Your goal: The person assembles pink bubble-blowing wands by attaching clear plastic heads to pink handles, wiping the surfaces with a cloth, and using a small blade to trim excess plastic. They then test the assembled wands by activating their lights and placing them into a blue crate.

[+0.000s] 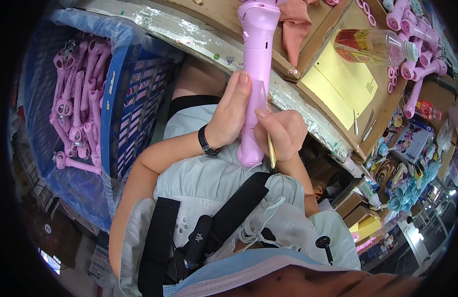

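Note:
A long pink plastic tube-shaped body (257, 59), with a slot and a small side button, stands upright in the picture before my lap. Its top runs past the upper edge. My left hand (232, 106), with a black band at the wrist, is closed around its left side, thumb along the tube. In my right hand (283, 131) is a slim knife (272, 148), its yellowish handle pointing down. The thin pointed blade lies along the tube's right side; whether its edge touches the plastic I cannot tell. My right fingers also rest against the tube's lower part.
At the left, a blue plastic-lined crate (110, 114) holds several pink parts (78, 99). The workbench edge (204, 42) crosses ahead. On it are a salmon cloth (294, 29), a yellow paper sheet (338, 84), a bottle (370, 47), pens and more pink bodies (419, 37).

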The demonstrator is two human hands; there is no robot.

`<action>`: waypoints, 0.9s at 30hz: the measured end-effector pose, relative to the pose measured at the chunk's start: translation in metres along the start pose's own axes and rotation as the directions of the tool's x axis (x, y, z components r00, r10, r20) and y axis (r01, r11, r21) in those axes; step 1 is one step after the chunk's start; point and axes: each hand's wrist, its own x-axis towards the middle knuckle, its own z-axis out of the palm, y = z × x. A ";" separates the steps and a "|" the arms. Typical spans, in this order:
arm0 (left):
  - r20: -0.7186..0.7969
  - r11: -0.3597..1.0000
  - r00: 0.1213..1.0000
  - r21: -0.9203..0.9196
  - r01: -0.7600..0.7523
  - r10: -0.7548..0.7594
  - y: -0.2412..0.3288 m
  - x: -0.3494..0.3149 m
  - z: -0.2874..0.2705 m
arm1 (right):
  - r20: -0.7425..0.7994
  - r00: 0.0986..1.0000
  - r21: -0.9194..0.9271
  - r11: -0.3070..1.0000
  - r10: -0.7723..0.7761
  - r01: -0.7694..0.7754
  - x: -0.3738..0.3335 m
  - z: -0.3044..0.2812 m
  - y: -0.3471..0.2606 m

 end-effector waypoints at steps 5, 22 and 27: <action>0.008 1.000 1.000 0.004 -0.003 0.003 0.001 0.000 0.000 | 0.000 1.000 -0.014 1.000 -0.002 0.002 0.001 0.000 0.000; -0.011 1.000 1.000 0.022 0.005 -0.005 0.001 0.000 0.001 | 0.052 0.997 -0.037 0.998 0.053 -0.051 0.002 0.000 -0.004; 0.023 0.999 1.000 0.035 0.013 -0.013 -0.002 0.000 -0.006 | 0.146 0.951 0.017 0.960 0.274 -0.279 0.007 -0.007 -0.014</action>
